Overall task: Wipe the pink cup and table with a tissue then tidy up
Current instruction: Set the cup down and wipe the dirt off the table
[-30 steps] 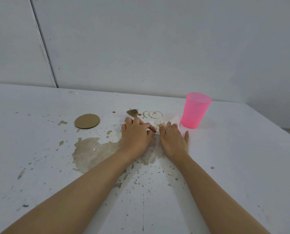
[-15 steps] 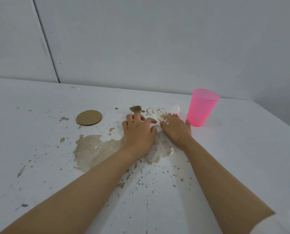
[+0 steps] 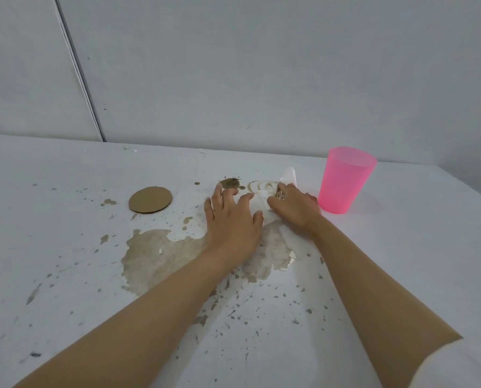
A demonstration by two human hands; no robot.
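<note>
The fingers (image 3: 283, 191) of the right hand (image 3: 293, 212) are bent down over a bunched white tissue (image 3: 261, 201), with the thumb closing on it from the near side, pinning it to the white counter (image 3: 401, 247); one corner of the tissue stands up past the knuckles. The left hand (image 3: 233, 222) lies flat just beside it, fingers (image 3: 221, 196) spread apart and nearly straight, index tip at the tissue's edge. The pink cup (image 3: 345, 180) stands upright just to the right of the right hand (whether they touch cannot be told). Pale ring marks (image 3: 261, 185) and a dark brown blot (image 3: 230, 182) lie beyond the fingertips; a wide tan stain (image 3: 160, 253) spreads under the left wrist; a round cardboard disc (image 3: 150, 199) lies flat further left.
</note>
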